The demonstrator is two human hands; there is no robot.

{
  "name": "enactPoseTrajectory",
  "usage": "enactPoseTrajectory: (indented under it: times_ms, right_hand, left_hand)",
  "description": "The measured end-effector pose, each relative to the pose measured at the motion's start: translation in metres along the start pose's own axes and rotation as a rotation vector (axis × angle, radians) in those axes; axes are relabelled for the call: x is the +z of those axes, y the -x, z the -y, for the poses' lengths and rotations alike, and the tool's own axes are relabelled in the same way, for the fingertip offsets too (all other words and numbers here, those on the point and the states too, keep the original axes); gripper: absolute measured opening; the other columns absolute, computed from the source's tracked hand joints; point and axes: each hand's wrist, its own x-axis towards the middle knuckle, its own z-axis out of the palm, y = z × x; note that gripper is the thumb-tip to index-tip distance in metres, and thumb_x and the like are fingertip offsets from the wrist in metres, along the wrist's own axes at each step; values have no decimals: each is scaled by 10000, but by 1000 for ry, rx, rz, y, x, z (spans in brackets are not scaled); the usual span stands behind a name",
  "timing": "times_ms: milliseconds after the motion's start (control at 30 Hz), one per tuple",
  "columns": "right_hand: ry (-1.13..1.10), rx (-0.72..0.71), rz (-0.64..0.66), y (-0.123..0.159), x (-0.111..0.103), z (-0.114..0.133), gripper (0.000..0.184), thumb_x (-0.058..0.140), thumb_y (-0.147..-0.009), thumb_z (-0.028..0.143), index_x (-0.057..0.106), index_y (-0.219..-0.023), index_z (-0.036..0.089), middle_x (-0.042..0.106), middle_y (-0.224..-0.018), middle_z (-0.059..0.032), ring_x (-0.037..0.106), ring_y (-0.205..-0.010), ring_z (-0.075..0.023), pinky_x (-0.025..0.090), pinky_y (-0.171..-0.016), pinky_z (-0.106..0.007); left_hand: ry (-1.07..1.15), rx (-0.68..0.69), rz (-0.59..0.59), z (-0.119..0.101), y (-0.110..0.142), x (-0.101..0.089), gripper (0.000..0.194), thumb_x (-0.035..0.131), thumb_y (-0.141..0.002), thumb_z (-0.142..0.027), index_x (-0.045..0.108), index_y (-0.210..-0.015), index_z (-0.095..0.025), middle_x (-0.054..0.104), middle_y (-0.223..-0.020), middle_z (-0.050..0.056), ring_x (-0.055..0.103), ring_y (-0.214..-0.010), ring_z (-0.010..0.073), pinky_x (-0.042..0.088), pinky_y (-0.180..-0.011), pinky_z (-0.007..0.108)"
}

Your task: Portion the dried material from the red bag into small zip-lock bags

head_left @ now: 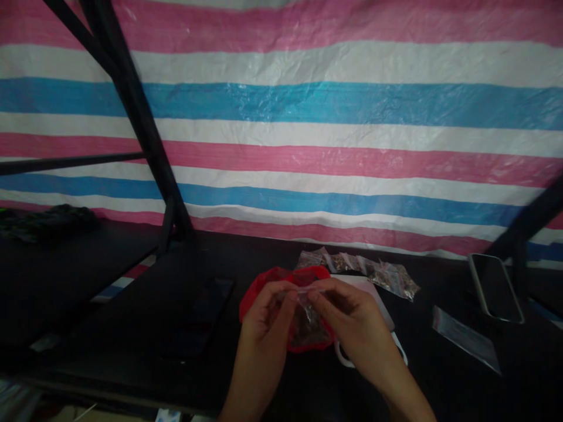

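Note:
Both hands pinch the top edge of a small clear zip bag (308, 319), which hangs between them with dark brownish contents in its lower part. My left hand (270, 313) grips the bag's left top corner between thumb and fingers. On the right top corner, my right hand (347, 305) is closed in the same way. Behind and below the bag lies a red bag or bowl-like wrapper (259, 287), partly hidden by the hands. A pale flat object (380, 302) with a white loop handle sits under my right hand, mostly covered.
Several filled zip bags (391, 276) lie in a row at the back of the black table (211, 249). An unfilled clear bag (468, 340) and a propped phone (497, 288) are at right. A dark flat device (202, 316) lies left. Black frame posts (141, 117) stand before striped sheeting (334, 105).

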Motion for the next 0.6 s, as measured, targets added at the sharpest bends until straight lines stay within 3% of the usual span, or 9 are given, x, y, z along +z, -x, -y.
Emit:
enactPoseTrajectory:
  times_ms: [100, 267, 467, 600]
  right_hand:
    - [-24, 12, -62, -2, 0, -4, 362, 859, -822, 552, 779, -879, 204, 804, -894, -42, 720, -811, -191, 566, -753, -282]
    - [-62, -4, -42, -4, 0, -2, 430, 862, -804, 611, 782, -894, 199, 784, -851, -41, 717, -785, -188, 573, -733, -273]
    - [9, -52, -80, -3, -3, 0, 350, 830, -856, 545, 753, -844, 203, 770, -827, -31, 684, -746, -163, 550, -687, -239]
    - [98, -65, -51, -3, -2, -3, 271, 758, -911, 480, 780, -940, 211, 778, -877, -32, 701, -805, -179, 552, -727, -251]
  left_hand:
    - [-15, 7, -53, -1, -1, 3, 275, 785, -850, -487, 742, -886, -218, 745, -801, 7, 699, -662, 154, 602, -616, 248]
    - [-62, 58, -155, 3, -3, 6, 296, 792, -829, -494, 761, -880, -203, 712, -727, 1, 678, -620, 148, 576, -555, 219]
    - [14, 33, -47, 3, -7, 6, 315, 805, -824, -501, 745, -806, -193, 696, -667, -9, 662, -564, 139, 569, -528, 213]
    - [-13, 84, -29, 2, -5, 5, 268, 807, -846, -464, 765, -828, -200, 731, -718, -6, 686, -612, 131, 592, -599, 204]
